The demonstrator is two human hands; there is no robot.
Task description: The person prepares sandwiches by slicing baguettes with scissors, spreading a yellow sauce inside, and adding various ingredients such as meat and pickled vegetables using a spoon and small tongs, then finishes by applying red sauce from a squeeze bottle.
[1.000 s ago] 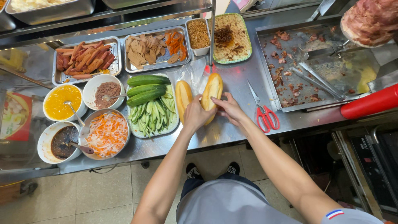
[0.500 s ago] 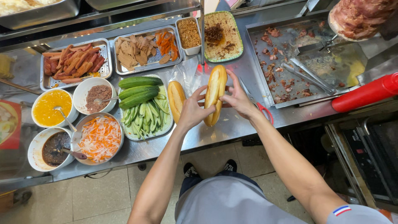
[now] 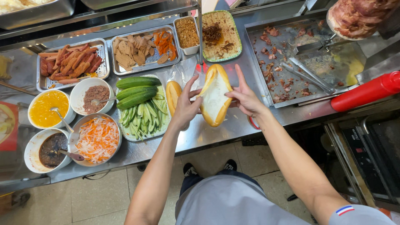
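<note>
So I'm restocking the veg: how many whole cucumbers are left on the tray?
3 whole cucumbers, stacked side by side at the tray's far end: top, middle, bottom. Cut cucumber strips lie nearer; none seem hidden.

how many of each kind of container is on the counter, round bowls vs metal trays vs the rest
round bowls: 4
shallow metal trays of sliced meats: 2
small white rectangular tub: 1
green woven basket tray: 1
cucumber tray: 1
large griddle pan: 1
total: 10
</note>
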